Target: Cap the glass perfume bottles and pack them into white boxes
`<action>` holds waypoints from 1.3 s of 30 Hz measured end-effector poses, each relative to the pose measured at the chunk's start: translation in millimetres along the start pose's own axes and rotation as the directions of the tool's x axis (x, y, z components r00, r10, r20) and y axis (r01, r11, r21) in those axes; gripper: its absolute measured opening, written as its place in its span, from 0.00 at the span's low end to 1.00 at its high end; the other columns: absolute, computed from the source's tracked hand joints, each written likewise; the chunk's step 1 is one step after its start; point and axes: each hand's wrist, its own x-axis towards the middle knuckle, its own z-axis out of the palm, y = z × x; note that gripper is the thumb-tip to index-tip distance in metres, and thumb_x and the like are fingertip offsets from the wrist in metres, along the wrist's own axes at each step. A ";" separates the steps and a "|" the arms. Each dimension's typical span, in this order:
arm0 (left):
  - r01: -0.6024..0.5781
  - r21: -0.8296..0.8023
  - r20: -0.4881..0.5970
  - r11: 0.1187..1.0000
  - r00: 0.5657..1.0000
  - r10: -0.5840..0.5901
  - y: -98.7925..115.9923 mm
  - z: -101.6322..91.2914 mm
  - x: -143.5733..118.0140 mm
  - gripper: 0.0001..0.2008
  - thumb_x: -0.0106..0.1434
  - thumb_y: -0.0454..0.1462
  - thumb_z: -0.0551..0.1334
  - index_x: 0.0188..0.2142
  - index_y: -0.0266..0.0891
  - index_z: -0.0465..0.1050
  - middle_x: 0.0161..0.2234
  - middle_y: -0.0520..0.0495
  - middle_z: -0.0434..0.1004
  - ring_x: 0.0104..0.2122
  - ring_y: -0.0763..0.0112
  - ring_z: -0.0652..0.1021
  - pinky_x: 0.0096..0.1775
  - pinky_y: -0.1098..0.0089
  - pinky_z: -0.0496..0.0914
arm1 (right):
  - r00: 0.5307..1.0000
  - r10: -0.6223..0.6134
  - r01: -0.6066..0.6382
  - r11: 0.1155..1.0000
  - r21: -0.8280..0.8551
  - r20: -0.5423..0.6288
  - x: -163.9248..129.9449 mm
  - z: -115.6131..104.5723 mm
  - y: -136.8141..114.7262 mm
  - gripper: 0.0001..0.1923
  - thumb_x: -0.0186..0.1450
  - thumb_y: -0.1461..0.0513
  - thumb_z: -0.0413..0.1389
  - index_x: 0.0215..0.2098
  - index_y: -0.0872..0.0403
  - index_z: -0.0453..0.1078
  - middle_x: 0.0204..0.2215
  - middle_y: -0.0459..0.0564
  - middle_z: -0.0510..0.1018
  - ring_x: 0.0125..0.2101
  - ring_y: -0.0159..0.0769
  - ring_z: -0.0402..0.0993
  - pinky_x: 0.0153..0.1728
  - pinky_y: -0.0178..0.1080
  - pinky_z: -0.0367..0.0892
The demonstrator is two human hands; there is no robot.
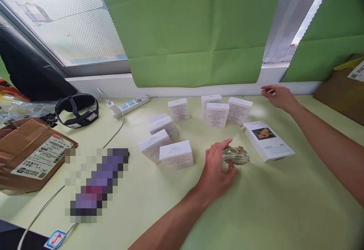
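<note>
A: Left hand [216, 170] status?

B: Fingers curled onto a clear glass bottle [236, 156] with a gold cap. Thumb runs over the top on its far side, the other fingers wrap the near-left side. Bottle sits on the pale green table [278, 204], low and round, cap pointing up and away.

A: Lifted?

B: Can't tell for sure. Base looks in contact with the table.

A: Right hand [280, 96]?

B: Out over the far right of the table, near the white sill. Fingers loosely apart, pointing left, holding nothing. Well apart from the bottle.

A: What's nearest those fingertips?

B: The white box [239, 110] at the right end of the back group, just left of and below them. No contact.

A: Around the bottle?

B: Just right of the left fingers: a flat white pack [269, 140] with a yellow flower picture, lying down, near the bottle but not touching. Left of the thumb: a white box [176, 154] lying flat, two more beyond it. Past the fingertips, further back: more upright white boxes in a loose row.

A: Rest of the table?

B: Far left of the left arm: brown cardboard parcel [31, 155] with a shipping label, black strap headset [77, 110], white power strip [131, 105] with cable. Right edge: another brown carton [341, 90]. Green paper [193, 33] covers the window behind.
</note>
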 end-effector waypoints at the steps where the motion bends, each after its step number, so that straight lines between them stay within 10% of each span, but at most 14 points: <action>1: -0.003 -0.001 -0.003 1.000 1.000 0.003 -0.5 0.5 0.3 0.32 0.58 0.26 0.58 0.61 0.46 0.59 0.49 0.47 0.73 0.50 0.62 0.73 0.55 0.57 0.62 | 1.000 0.032 -0.032 0.999 0.021 0.001 -16.5 -13.0 -9.6 0.15 0.69 0.57 0.59 0.51 0.57 0.74 0.43 0.55 0.80 0.39 0.37 0.77 0.43 0.46 0.74; 6: 0.018 -0.027 -0.016 0.999 1.000 -0.019 -1.5 0.6 2.3 0.31 0.59 0.27 0.58 0.61 0.45 0.60 0.50 0.46 0.73 0.52 0.62 0.73 0.56 0.57 0.62 | 0.999 0.052 -0.049 0.982 0.181 -0.012 -118.2 -56.9 -71.0 0.19 0.68 0.54 0.60 0.54 0.51 0.76 0.40 0.52 0.82 0.36 0.32 0.77 0.41 0.39 0.73; 12: 0.038 -0.087 -0.007 0.996 0.999 -0.039 -4.3 -0.2 5.9 0.31 0.59 0.28 0.59 0.61 0.44 0.60 0.51 0.46 0.74 0.53 0.62 0.73 0.58 0.57 0.61 | 0.998 0.011 -0.034 0.895 0.444 0.054 -192.4 -31.8 -139.3 0.18 0.63 0.56 0.66 0.51 0.46 0.76 0.45 0.47 0.81 0.45 0.37 0.79 0.49 0.42 0.74; 29: 0.032 -0.085 0.004 0.996 0.999 -0.032 -7.3 0.9 5.6 0.30 0.59 0.29 0.59 0.61 0.44 0.61 0.51 0.44 0.74 0.53 0.62 0.73 0.58 0.57 0.60 | 0.934 -0.330 0.288 0.922 0.258 0.135 -217.6 2.9 -151.1 0.14 0.72 0.61 0.55 0.54 0.43 0.74 0.48 0.47 0.77 0.48 0.39 0.75 0.48 0.42 0.71; 39: 0.053 -0.094 0.012 0.994 0.999 -0.052 -3.1 -1.0 4.8 0.28 0.61 0.30 0.59 0.60 0.43 0.61 0.51 0.44 0.74 0.53 0.63 0.73 0.57 0.57 0.61 | 0.913 -0.289 0.212 0.939 0.269 0.289 -221.8 3.3 -136.6 0.19 0.69 0.55 0.57 0.59 0.38 0.67 0.54 0.47 0.76 0.54 0.46 0.74 0.56 0.53 0.70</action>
